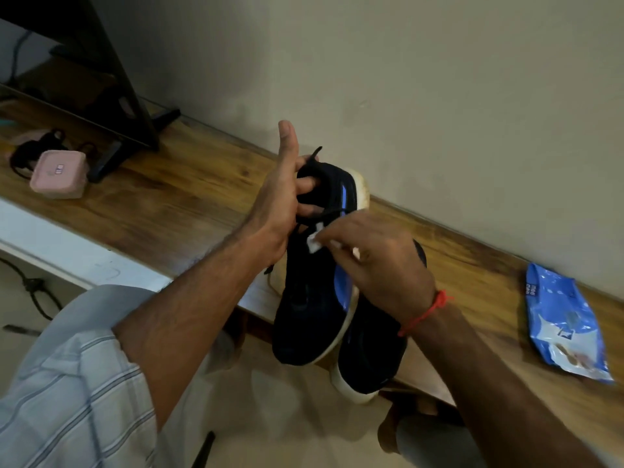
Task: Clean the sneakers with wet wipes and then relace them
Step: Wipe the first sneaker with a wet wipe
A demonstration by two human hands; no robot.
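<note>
Left hand has the dark navy knit sneaker with the white sole and blue side stripe held up in the air over the near edge of the long wooden surface, fingers hooked into the collar opening and thumb sticking straight up. Right hand is pinching a small white wet wipe against the top of the shoe, around the lace area, so its fingers are narrow and closed on the wipe. A second matching sneaker sits just behind and right of it, partly hidden by the right wrist; can't tell whether it rests on the surface or hangs off it.

What I'd worry about: the shoe is only hanging from a few hooked fingers, so pressing hard with the wipe could twist it or pop it loose onto the floor. The black lace looks loose near the heel and could snag the wipe too.

The held sneaker's long axis runs far to near, heel up at the far end, toe pointing down toward the person and a bit left.

The blue plastic pack of wipes is well apart on the right of the surface.
</note>
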